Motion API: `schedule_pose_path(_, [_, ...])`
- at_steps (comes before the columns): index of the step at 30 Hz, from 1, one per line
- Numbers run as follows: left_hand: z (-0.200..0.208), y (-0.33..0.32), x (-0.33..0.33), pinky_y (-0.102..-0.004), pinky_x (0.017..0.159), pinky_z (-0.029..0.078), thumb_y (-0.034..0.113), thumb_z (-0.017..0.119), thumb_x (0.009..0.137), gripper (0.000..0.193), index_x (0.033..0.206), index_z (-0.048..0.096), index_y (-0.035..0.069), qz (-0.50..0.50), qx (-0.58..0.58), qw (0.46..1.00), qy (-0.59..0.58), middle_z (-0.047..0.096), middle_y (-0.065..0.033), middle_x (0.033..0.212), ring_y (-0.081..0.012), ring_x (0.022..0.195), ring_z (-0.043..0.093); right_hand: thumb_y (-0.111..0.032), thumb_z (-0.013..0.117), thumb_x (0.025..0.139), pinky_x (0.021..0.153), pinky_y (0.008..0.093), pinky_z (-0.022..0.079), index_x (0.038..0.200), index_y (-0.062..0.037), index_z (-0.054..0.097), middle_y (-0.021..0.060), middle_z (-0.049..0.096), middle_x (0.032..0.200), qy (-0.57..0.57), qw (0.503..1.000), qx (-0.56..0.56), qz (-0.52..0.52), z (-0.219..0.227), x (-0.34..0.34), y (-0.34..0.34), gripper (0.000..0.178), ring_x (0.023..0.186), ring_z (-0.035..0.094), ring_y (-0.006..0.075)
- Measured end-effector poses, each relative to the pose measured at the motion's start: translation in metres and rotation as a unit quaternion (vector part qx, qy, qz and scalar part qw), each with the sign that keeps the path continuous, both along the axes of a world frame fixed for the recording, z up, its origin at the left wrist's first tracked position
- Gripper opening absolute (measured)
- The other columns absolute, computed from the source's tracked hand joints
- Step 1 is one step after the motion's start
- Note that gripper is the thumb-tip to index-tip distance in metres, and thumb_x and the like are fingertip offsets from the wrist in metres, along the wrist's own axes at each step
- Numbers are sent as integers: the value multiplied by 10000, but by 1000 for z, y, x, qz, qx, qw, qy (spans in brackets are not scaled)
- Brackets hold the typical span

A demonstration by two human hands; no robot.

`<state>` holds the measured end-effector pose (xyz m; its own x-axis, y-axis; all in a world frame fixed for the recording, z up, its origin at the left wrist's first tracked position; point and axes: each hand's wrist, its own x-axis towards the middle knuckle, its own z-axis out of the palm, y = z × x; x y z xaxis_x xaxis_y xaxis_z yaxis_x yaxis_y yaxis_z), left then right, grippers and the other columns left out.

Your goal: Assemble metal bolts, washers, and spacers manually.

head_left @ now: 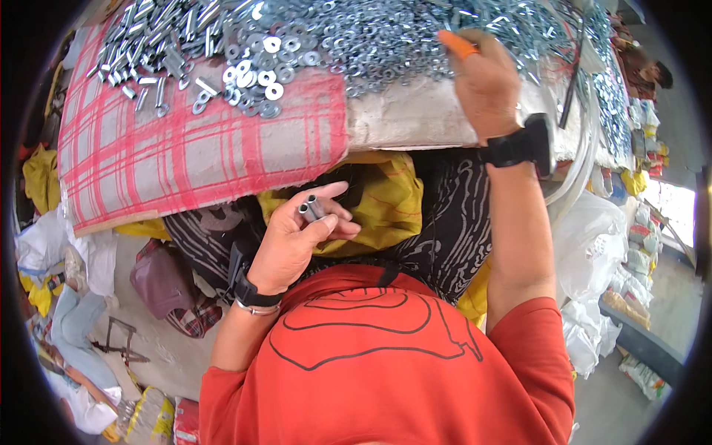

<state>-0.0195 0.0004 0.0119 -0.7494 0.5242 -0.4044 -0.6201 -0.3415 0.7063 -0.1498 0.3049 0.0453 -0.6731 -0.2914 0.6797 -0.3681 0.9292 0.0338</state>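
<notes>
In my left hand (pixel 300 233), held over my lap near the table's front edge, are two short metal tubes (pixel 311 210). Their open ends point up, with the thumb and curled fingers around them. My right hand (pixel 486 81) reaches over the pile of small nuts (pixel 371 52) at the back. An orange cover (pixel 458 44) sits at one fingertip of that hand, and its other fingers are curled and partly hidden. Whether it pinches a small part cannot be seen. Flat washers (pixel 252 78) lie left of the nuts, with a heap of metal tubes (pixel 170 37) farther left.
A red-checked cloth (pixel 200 148) covers the table's left side; a white sheet (pixel 408 119) lies to the right. Thin metal pieces (pixel 512 22) spread at the back right. Clear hoses (pixel 582 163) hang beside my right arm. Another person's legs (pixel 70 315) show at left.
</notes>
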Motion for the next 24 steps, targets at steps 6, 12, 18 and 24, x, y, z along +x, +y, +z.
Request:
schedule_pose_path(6, [7, -3, -3, -394, 926, 519, 11, 555, 899, 508, 1376, 390, -52, 11, 90, 996, -1, 599, -131, 1124, -278, 1045, 641, 4, 640, 872, 654, 227, 489, 1019, -22, 692, 83, 708, 909, 71, 933, -352, 35, 32, 13, -7, 159, 730, 666, 141])
schedule_pose_path(12, [13, -3, 1, -369, 915, 516, 80, 552, 946, 440, 1355, 438, -33, 14, 46, 997, 63, 594, -128, 1121, -259, 1035, 642, 33, 612, 876, 687, 228, 476, 1022, 19, 656, 118, 691, 977, -107, 813, -570, 53, 54, 68, -36, 153, 816, 662, 154])
schedule_pose_path(18, [22, -4, 1, -338, 811, 530, 361, 418, 1018, 474, 1232, 556, -38, 92, 52, 994, -15, 624, -124, 1006, -224, 877, 656, -11, 642, 876, 771, 229, 463, 1056, -41, 667, 15, 685, 958, -229, 872, -428, 60, 11, 79, -64, 184, 802, 593, 85])
schedule_pose_path(24, [22, -10, -7, -290, 712, 456, 417, 413, 1009, 486, 1181, 595, 1, 194, 107, 970, -104, 593, -69, 914, -135, 750, 531, -65, 748, 741, 555, 315, 437, 1137, -160, 687, 52, 535, 680, -379, 876, -241, 179, 37, 120, -96, 411, 601, 540, 220])
